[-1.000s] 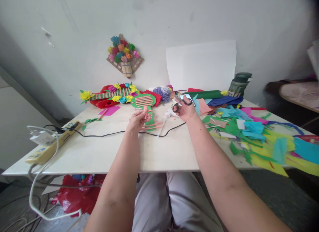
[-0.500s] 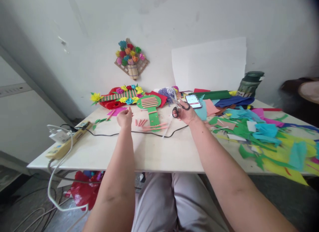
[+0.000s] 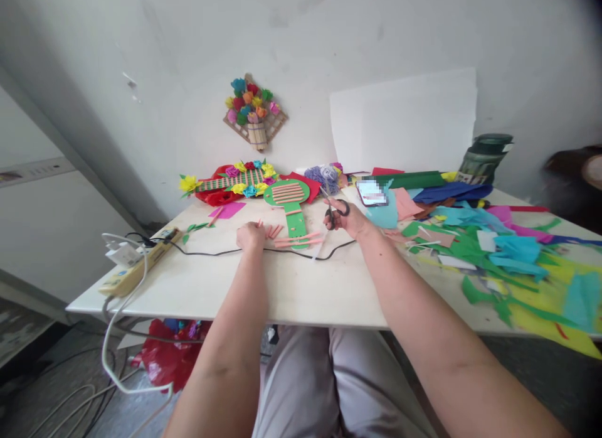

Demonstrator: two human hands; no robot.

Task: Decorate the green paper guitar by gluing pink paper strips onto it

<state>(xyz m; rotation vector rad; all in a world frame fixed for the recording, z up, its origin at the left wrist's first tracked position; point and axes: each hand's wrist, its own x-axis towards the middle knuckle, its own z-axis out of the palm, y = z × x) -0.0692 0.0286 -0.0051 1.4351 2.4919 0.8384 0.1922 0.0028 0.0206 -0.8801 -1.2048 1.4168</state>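
My left hand (image 3: 251,235) is low over the table, thumb and fingers closed together beside several short pink sticks (image 3: 274,231). Whatever sits between its fingertips is too small to make out. Scissors (image 3: 332,219) with black handles are in my right hand (image 3: 348,222), the blades pointing up and away. Between the hands lies a green paddle-shaped cutout (image 3: 296,223) with a round head. A row of pink sticks (image 3: 288,192) runs across that head. Longer pink sticks (image 3: 300,240) lie across the lower end of its handle.
A black cable (image 3: 214,254) crosses the table from a power strip (image 3: 141,265). Behind are a flower-decorated piece (image 3: 239,177), yarn (image 3: 324,176) and a phone (image 3: 371,192). Coloured paper scraps (image 3: 489,250) spread at right, near a bottle (image 3: 486,159).
My left hand has come down and nearer to the short pink sticks. My right hand still holds the scissors, slightly lower. The whole view has shifted a little.
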